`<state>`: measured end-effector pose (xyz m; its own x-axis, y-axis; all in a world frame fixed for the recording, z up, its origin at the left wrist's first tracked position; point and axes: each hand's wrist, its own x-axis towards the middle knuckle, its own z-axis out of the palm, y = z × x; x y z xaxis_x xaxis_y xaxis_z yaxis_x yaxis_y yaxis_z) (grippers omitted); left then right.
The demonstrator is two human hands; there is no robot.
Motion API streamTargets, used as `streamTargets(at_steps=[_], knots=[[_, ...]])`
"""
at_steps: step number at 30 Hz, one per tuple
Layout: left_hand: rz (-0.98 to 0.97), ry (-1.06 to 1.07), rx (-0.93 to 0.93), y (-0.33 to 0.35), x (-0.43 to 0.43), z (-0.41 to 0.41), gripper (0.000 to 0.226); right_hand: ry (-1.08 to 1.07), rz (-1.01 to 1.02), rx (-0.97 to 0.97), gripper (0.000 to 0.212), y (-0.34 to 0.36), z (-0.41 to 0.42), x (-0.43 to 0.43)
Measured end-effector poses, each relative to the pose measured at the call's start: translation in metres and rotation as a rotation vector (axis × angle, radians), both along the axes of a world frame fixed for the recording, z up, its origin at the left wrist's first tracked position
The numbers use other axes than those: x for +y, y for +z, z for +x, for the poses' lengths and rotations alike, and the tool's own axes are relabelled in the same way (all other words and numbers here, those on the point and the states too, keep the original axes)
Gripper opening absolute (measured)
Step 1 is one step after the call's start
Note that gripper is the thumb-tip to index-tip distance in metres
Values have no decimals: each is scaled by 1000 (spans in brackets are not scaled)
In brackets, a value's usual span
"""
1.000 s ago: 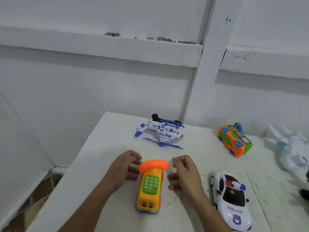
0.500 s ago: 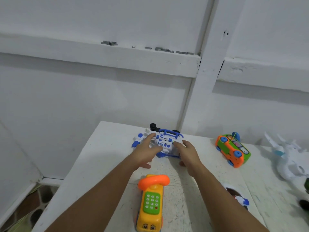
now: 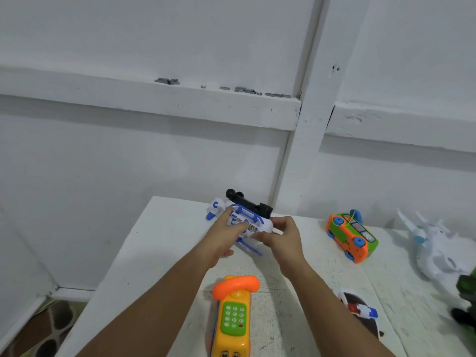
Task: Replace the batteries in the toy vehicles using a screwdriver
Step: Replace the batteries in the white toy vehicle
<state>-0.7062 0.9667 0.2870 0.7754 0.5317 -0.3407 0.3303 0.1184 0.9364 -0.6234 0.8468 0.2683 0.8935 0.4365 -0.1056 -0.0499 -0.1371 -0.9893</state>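
Six toys are on the white bench [image 3: 159,253], one of each kind, and two hands work among them. Far left, close to the bench's back corner and its far edge by the wall, is the white-and-blue helicopter [image 3: 253,225]. Its long axis runs left to right, tail to the left and nose to the right. It is tipped belly-up, skids and a black part on top, blue rotor blades underneath.

The left hand [image 3: 224,240] lies across the body with its fingers [image 3: 233,222] nearly straight and the thumb spread below. The right hand [image 3: 286,240] has its fingers [image 3: 279,224] curled, pinching the nose end.

Nearer the camera, between the forearms, a yellow phone toy [image 3: 234,318] lies lengthwise, its orange handset at the far end. Bare bench stretches left of it to the left edge, which drops to the floor [image 3: 51,323].

Right of the helicopter, past a bare gap, is an orange-and-green car [image 3: 351,237]. A police car [image 3: 360,309] is half hidden by the right forearm. Further right lies a white plane [image 3: 435,251]. A dark green toy [image 3: 467,289] is cut off by the right edge.
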Motion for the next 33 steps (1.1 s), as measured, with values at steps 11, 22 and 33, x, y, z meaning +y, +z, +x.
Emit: streamTargets(at_steps=[11,22,33], knots=[[-94,82,-375,25,-18,-6,57,-54,148,-286,62,44,-33,-14],[-122,-136,-576,55,-77,-12,57,23,431,44,50,82,-29,-101],[-106,-368,-609,65,-251,15,53,-91,314,-90,25,89,-16,-280]])
